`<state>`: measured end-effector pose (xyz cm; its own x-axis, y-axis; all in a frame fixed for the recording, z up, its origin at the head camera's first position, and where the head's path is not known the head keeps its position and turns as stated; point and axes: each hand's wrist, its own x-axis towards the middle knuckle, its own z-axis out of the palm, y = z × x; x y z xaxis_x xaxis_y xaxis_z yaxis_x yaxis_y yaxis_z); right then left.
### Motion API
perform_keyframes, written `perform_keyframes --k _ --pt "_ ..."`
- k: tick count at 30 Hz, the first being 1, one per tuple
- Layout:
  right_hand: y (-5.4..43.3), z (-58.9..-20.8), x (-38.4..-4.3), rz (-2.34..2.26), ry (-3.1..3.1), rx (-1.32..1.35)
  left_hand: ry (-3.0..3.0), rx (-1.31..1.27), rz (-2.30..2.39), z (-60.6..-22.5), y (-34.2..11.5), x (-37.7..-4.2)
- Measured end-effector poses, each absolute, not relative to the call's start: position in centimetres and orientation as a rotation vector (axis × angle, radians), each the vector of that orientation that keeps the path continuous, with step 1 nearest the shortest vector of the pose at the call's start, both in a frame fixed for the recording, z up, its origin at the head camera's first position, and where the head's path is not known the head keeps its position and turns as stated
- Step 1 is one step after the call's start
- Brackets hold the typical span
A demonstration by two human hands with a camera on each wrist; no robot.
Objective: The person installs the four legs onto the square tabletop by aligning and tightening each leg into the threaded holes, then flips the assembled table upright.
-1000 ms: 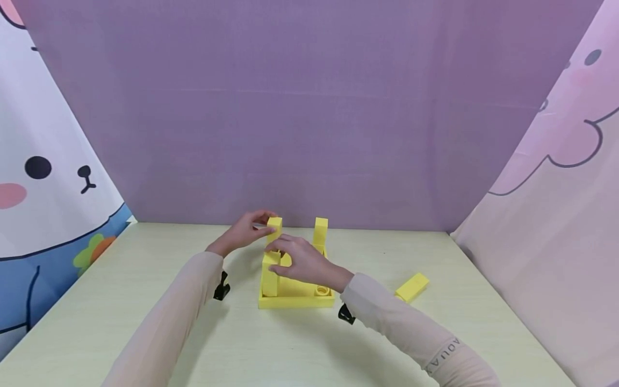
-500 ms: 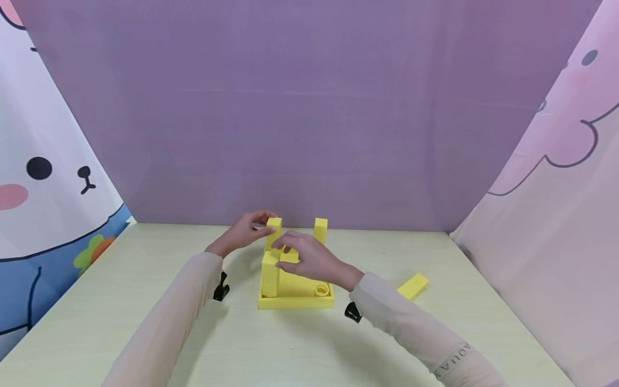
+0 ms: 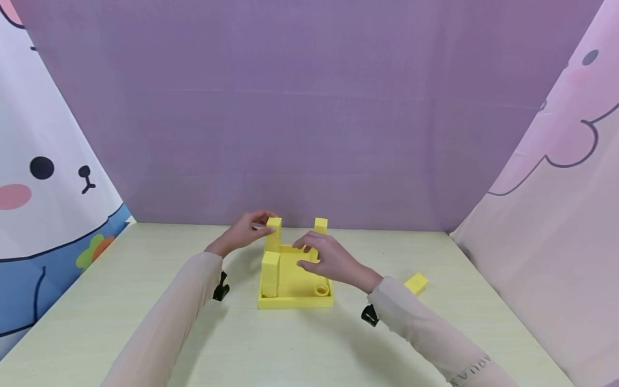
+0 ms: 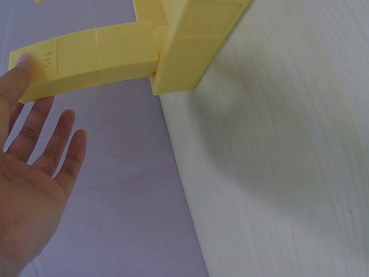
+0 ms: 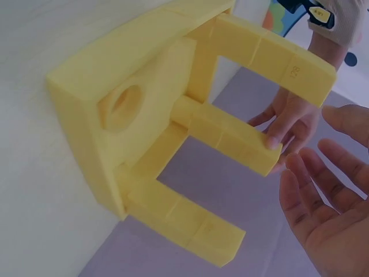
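Observation:
A yellow square base point(image 3: 296, 303) like an upturned stool lies on the table, with three block-shaped legs upright at its corners. My left hand point(image 3: 245, 231) pinches the top of the far left leg point(image 3: 274, 236) between thumb and fingers; "115" is marked on this leg point(image 4: 98, 55) in the left wrist view. My right hand point(image 3: 331, 259) hovers over the base's right side, fingers loosely bent and holding nothing. The near left leg point(image 3: 270, 274), marked "128" in the right wrist view, and the far right leg point(image 3: 321, 226) stand untouched. A round socket point(image 3: 322, 290) shows at the near right corner.
A loose yellow leg point(image 3: 416, 283) lies on the table to the right, partly hidden by the right sleeve point(image 3: 411, 317). Behind the pale tabletop point(image 3: 290, 349) rises a purple cloth backdrop point(image 3: 309, 118), with cartoon-printed cloths at both sides.
My right hand has moved right, away from the near left leg, to over the base's right side. My left hand keeps its hold on the far left leg.

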<state>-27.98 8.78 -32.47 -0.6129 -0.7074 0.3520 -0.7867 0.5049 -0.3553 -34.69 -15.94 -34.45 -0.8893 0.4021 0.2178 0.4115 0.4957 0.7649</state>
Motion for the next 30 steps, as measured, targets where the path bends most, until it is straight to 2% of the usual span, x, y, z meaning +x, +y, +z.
perform_keyframes --k 5,30 --pt "10.1 -33.4 -28.2 0.743 -2.589 1.270 -2.703 -0.730 -1.381 -35.3 -16.3 -35.6" --pt "18.6 -37.5 -28.8 0.844 -2.706 1.098 -2.669 -0.766 -1.378 -35.7 -16.2 -36.0"
